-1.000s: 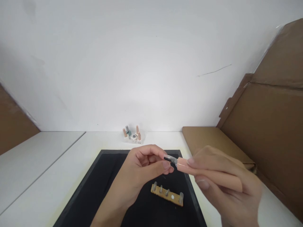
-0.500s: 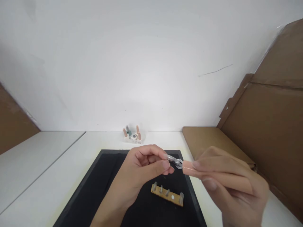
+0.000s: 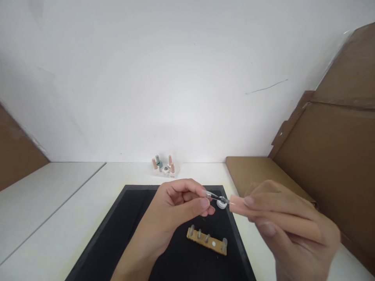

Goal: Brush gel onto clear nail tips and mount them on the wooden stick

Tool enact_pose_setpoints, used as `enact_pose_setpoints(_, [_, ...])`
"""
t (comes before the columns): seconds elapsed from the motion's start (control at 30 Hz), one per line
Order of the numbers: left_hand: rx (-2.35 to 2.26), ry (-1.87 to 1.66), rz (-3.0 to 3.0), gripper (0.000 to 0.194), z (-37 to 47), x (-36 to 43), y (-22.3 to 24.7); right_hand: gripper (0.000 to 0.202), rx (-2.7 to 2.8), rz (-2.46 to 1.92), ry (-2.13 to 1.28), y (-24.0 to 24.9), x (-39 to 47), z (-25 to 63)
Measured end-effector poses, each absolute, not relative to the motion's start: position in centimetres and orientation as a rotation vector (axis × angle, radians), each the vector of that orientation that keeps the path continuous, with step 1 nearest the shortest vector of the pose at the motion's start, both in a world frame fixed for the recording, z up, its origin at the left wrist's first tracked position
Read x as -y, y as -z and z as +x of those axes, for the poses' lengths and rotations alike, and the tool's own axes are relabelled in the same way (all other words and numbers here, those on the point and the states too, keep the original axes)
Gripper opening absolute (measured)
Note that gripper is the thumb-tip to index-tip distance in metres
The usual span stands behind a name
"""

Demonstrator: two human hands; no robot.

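My left hand (image 3: 172, 214) pinches a clear false nail (image 3: 208, 194) between thumb and finger, its free end pointing right. My right hand (image 3: 299, 230) is closed around the peach cap of a nail polish brush (image 3: 240, 205). The brush's dark, thin tip reaches left to the false nail and seems to touch it. Below the hands, a tan strip (image 3: 202, 240) lies on the black mat (image 3: 117, 234), with several clear nail tips standing on it and a white dot. Just behind the brush is a small round white item (image 3: 222, 203), partly covered.
Toward the wall, a clear holder (image 3: 165, 174) carries several polish bottles (image 3: 172, 168), mostly peach-capped. A flat cardboard box (image 3: 252, 169) lies at the back right, and an upright cardboard panel (image 3: 336, 156) borders the right side. The white table (image 3: 67, 207) extends left of the mat.
My right hand has drawn the brush slightly to the right, so more of its dark tip shows. My left hand keeps its place with the false nail.
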State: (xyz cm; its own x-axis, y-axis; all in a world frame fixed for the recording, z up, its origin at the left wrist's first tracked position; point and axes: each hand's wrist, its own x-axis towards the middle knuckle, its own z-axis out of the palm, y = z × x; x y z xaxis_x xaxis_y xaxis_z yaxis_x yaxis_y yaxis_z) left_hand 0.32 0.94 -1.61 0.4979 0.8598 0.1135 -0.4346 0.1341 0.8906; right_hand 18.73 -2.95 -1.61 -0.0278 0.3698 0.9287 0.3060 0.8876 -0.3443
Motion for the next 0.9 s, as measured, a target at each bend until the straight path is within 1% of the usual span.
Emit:
enact_pose_setpoints(0.13, [-0.495,-0.992,1.059,0.008,0.37,-0.87,1.75,0.018,1.599,-0.534,-0.112,1.82,2.94,18.77])
enact_pose_setpoints(0.33, [-0.512,-0.992,1.058,0.01,0.4,-1.05,1.91,0.016,1.627,-0.533,0.014,1.97,2.69,18.85])
enact_pose_setpoints(0.63, [-0.501,-0.981,1.058,0.009,0.47,-0.81,1.56,0.016,1.652,-0.532,-0.128,1.6,2.88,18.85])
enact_pose_setpoints(0.83, [-0.527,-0.98,1.06,0.008,0.41,-0.83,1.64,0.016,1.592,-0.519,-0.064,1.81,2.71,18.74])
enact_pose_setpoints(0.9, [-0.519,-0.977,1.07,0.007,0.48,-0.81,1.56,0.016,1.611,-0.533,-0.089,1.84,2.72,18.82])
